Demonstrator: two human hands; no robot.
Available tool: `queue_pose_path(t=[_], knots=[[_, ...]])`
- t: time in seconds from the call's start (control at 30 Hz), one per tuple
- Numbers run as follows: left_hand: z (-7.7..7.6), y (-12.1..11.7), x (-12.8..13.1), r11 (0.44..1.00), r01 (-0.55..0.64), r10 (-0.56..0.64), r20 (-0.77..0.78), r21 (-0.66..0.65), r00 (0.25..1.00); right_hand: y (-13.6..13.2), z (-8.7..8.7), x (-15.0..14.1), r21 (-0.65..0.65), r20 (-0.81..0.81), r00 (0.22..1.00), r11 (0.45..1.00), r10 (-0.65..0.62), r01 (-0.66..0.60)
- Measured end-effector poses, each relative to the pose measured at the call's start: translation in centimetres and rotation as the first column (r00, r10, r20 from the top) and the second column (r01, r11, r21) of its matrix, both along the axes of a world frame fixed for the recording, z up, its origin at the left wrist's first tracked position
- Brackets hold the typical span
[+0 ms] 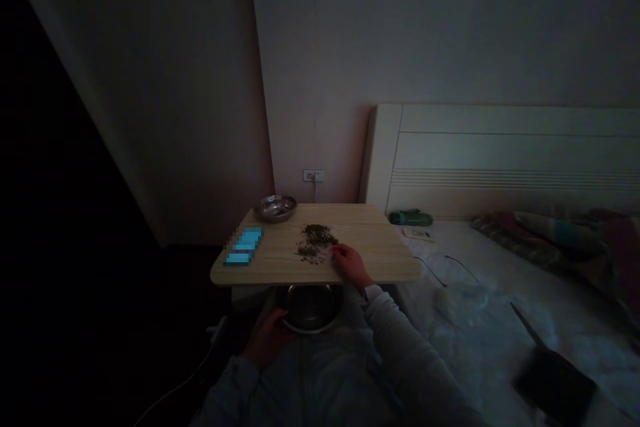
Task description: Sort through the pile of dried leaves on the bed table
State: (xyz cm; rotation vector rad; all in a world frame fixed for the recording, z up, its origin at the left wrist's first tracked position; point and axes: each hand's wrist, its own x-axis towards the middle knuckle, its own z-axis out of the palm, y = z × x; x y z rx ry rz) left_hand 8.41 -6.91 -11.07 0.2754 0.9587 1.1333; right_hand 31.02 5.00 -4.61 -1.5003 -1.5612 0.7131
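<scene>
A heap of small dark green bits (316,241) lies in the middle of a light wooden table (380,247). My right hand (349,263) rests on the table at the heap's near right edge, fingers curled against the bits; whether any are in them is too dim to tell. My left hand (267,340) is below the table's front edge, closed on the rim of a metal bowl (311,308) held under the table edge. A second, shallower metal bowl (275,207) stands at the table's far left corner.
A blue pixelated flat thing (243,246) lies at the table's left. A bed (500,307) with a white headboard (505,160), a blanket (565,233), a green case (411,218) and a dark flat object (553,383) is on the right. A wall socket (313,175) is behind.
</scene>
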Motion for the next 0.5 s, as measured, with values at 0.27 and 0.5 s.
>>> queue_pose_path(t=[0.27,0.5], knots=[[0.62,-0.17,0.06,1.0,-0.006,0.005,-0.032,-0.007,0.999,-0.27,0.14,-0.14,0.017,-0.024,1.0,1.0,-0.002,0.003],[0.89,-0.28,0.28,1.0,-0.014,0.014,-0.043,0.01,0.999,-0.67,0.46,-0.02,0.008,-0.006,0.998,0.998,0.055,-0.055]])
